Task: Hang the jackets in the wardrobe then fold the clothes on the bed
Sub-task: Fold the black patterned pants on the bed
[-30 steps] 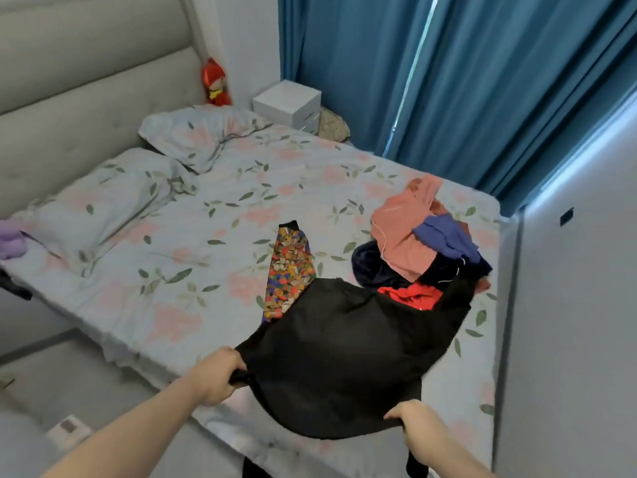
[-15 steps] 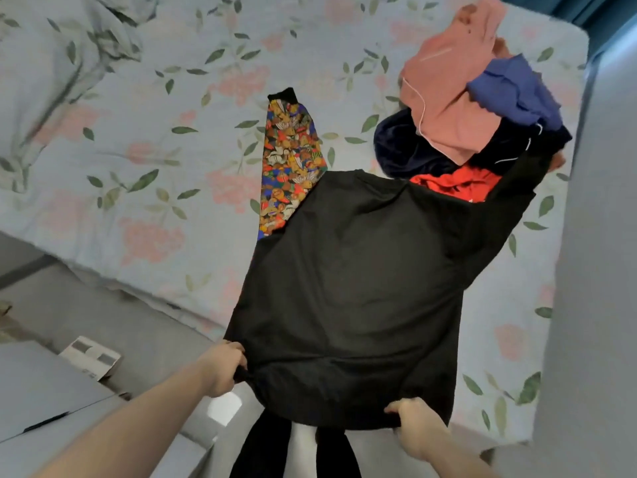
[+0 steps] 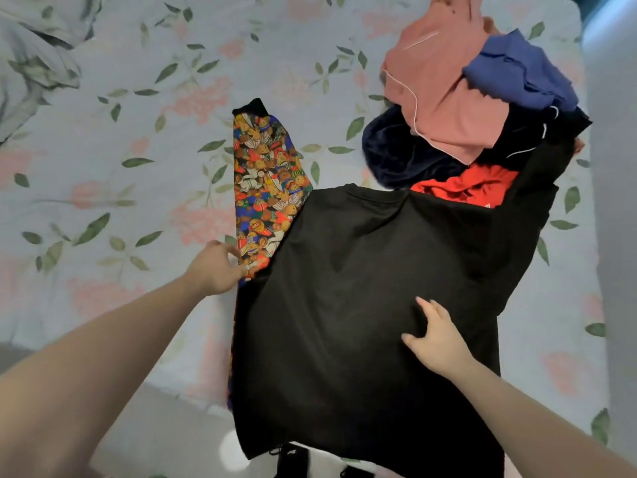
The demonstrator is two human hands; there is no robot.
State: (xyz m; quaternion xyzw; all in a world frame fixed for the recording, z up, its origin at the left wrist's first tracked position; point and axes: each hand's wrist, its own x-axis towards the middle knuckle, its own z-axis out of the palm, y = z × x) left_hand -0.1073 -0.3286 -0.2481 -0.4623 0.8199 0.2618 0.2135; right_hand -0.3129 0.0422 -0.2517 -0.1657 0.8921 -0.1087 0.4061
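Note:
A black T-shirt (image 3: 344, 288) lies spread flat near the bed's front edge, its hem hanging over the side. My right hand (image 3: 437, 336) rests on the shirt's middle with fingers spread. My left hand (image 3: 215, 267) reaches to the shirt's left edge, its fingertips at the colourful bear-print sleeve (image 3: 265, 188) that sticks out from under the shirt. Whether the left hand pinches cloth is hidden. A pile of clothes sits behind the shirt: a pink garment (image 3: 444, 94), a blue one (image 3: 517, 70), a navy one (image 3: 393, 150) and a red one (image 3: 468, 186).
The bed (image 3: 120, 167) has a floral sheet with pink flowers and green leaves. A rumpled pillow (image 3: 31, 53) lies at the far left. A pale wall (image 3: 617, 201) runs along the bed's right side. Grey floor (image 3: 165, 436) shows below the bed edge.
Both hands have let go of the shirt's hem. The shirt now lies flat on the bed; the right hand moved onto its middle and the left hand up to its left edge.

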